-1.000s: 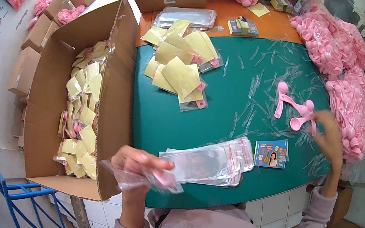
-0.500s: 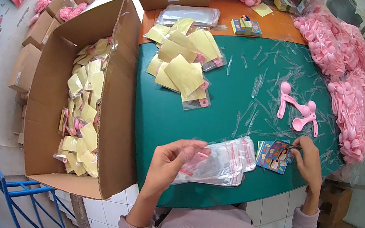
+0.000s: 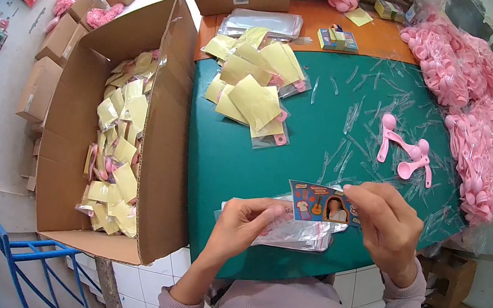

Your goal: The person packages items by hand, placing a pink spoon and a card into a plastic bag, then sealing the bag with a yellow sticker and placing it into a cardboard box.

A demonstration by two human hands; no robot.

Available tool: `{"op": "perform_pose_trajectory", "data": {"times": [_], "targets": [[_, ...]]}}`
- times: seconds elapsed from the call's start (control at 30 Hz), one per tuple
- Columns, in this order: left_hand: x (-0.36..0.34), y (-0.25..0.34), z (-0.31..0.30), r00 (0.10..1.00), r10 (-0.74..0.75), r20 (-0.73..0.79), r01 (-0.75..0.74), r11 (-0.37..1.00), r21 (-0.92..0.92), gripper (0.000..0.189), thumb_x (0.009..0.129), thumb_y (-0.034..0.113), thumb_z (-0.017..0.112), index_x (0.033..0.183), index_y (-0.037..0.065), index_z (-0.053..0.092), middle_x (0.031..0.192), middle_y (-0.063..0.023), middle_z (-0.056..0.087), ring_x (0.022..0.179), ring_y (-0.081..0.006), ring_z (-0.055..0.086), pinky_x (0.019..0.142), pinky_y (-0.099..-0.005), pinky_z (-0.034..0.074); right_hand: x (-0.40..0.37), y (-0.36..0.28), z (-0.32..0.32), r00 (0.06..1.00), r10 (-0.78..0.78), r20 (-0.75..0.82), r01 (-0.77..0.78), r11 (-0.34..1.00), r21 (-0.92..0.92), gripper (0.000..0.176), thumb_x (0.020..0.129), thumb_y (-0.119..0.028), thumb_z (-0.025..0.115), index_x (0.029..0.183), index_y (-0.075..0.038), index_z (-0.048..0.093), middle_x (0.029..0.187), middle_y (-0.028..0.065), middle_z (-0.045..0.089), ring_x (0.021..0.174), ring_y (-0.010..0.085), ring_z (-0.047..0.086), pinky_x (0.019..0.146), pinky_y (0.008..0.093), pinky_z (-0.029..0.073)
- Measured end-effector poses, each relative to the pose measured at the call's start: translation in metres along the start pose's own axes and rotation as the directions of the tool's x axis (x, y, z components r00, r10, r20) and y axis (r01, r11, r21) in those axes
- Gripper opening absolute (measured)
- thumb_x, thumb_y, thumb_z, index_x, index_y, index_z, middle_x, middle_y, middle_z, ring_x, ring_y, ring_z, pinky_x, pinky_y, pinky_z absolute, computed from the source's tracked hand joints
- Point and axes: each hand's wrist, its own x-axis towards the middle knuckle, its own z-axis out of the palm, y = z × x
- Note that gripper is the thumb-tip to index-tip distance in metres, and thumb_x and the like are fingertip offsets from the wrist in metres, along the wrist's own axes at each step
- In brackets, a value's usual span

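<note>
Pinched between the fingers of my right hand (image 3: 390,229) is a printed card (image 3: 319,204) with a blue front and small pictures. It is held over a pile of clear plastic bags (image 3: 304,238) at the table's near edge. My left hand (image 3: 241,227) is closed on a clear plastic bag, its fingertips close to the card's left end. Something pink shows faintly through the plastic there. Beyond my right hand lie a few pink plastic spoons (image 3: 412,170). Filled bags with yellow card backs (image 3: 254,102) are heaped on the table's far left.
A large cardboard box (image 3: 173,141) of packed bags stands left of the green table (image 3: 302,137). Large bags of pink spoons (image 3: 481,149) line the right edge. Clear plastic strips (image 3: 349,116) are scattered about. A blue metal frame (image 3: 43,257) stands at lower left.
My right hand has lifted a card from the small stack and brought it left, over the bags. My left hand has shifted slightly right and down, still pinching the bag.
</note>
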Motion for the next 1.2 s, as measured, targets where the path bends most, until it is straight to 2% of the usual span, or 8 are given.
{"op": "perform_pose_trajectory", "data": {"times": [0.23,0.4,0.63,0.7,0.83,0.9,1.07,1.2], "targets": [[0.004,-0.004,0.005,0.997,0.008,0.074,-0.008,1.0,0.01,0.021,0.089,0.017,0.054,0.097,0.003,0.067,0.068,-0.0008,0.062,0.054,-0.0025,0.039,0.045,-0.0187,0.031,-0.002,-0.003,0.002,1.0,-0.004,-0.016,0.004,0.999,0.037,0.03,0.064,0.008,0.059,0.092,-0.001,0.062,0.083,0.0127,0.059,0.065,0.0226,0.059,0.055,0.0295,0.049],[0.004,0.007,0.004,0.999,-0.027,0.019,0.026,0.999,0.036,0.022,0.089,0.017,0.055,0.096,-0.001,0.066,0.078,-0.0053,0.066,0.069,-0.0053,0.056,0.059,-0.0188,0.045,-0.004,-0.002,-0.009,0.996,0.044,0.073,-0.046,0.999,0.029,0.028,0.065,0.008,0.058,0.091,-0.002,0.062,0.083,0.0107,0.059,0.065,0.0222,0.059,0.055,0.0297,0.049],[0.006,0.01,0.005,0.996,0.004,0.086,-0.003,1.0,-0.016,0.023,0.088,0.017,0.056,0.095,-0.002,0.066,0.084,-0.007,0.067,0.079,-0.009,0.06,0.069,-0.0213,0.047,0.002,-0.006,-0.016,0.975,0.129,0.183,-0.143,0.988,0.065,0.026,0.065,0.007,0.058,0.089,-0.003,0.062,0.08,0.0089,0.059,0.07,0.0221,0.06,0.059,0.0299,0.05],[0.005,0.014,0.0,0.979,-0.102,0.174,0.066,0.977,0.202,0.022,0.087,0.018,0.057,0.095,0.0,0.066,0.083,-0.0078,0.067,0.077,-0.0091,0.061,0.068,-0.0228,0.048,0.003,-0.005,-0.008,0.983,0.111,0.147,-0.123,0.99,0.07,0.026,0.065,0.006,0.058,0.088,-0.004,0.062,0.08,0.0088,0.059,0.071,0.022,0.06,0.059,0.0299,0.05],[0.006,0.018,-0.004,0.971,-0.117,0.21,0.055,0.958,0.281,0.022,0.086,0.019,0.058,0.096,0.002,0.066,0.081,-0.0086,0.067,0.073,-0.0091,0.061,0.066,-0.0231,0.048,0.0,-0.002,-0.009,0.979,0.025,0.203,-0.039,0.997,0.065,0.025,0.065,0.004,0.06,0.089,-0.005,0.062,0.08,0.009,0.059,0.072,0.0225,0.061,0.059,0.0308,0.05],[0.006,0.01,-0.003,0.988,0.02,0.154,-0.045,0.986,0.16,0.022,0.085,0.019,0.059,0.098,0.002,0.066,0.081,-0.0093,0.067,0.07,-0.0095,0.062,0.064,-0.0231,0.048,0.0,-0.003,-0.012,0.974,0.013,0.224,-0.027,0.998,0.06,0.025,0.065,0.003,0.061,0.089,-0.005,0.061,0.081,0.0088,0.058,0.072,0.0225,0.061,0.06,0.0308,0.05],[0.01,0.016,0.008,0.969,0.054,0.241,-0.109,0.969,0.22,0.023,0.085,0.019,0.059,0.101,0.004,0.065,0.082,-0.0091,0.068,0.07,-0.0118,0.064,0.064,-0.0238,0.049,-0.001,0.003,0.002,0.956,-0.015,0.292,-0.01,0.997,0.082,0.022,0.07,-0.003,0.062,0.091,-0.004,0.058,0.082,0.0086,0.057,0.07,0.022,0.059,0.06,0.0291,0.049],[0.008,0.013,0.012,0.967,0.131,0.22,-0.184,0.954,0.238,0.028,0.085,0.019,0.059,0.11,0.007,0.061,0.084,-0.0089,0.068,0.075,-0.0162,0.066,0.064,-0.0244,0.05,0.004,0.014,0.004,0.864,0.006,0.504,-0.164,0.949,0.268,0.018,0.076,-0.009,0.064,0.091,-0.003,0.058,0.082,0.009,0.058,0.068,0.0213,0.059,0.058,0.0279,0.048]]}}
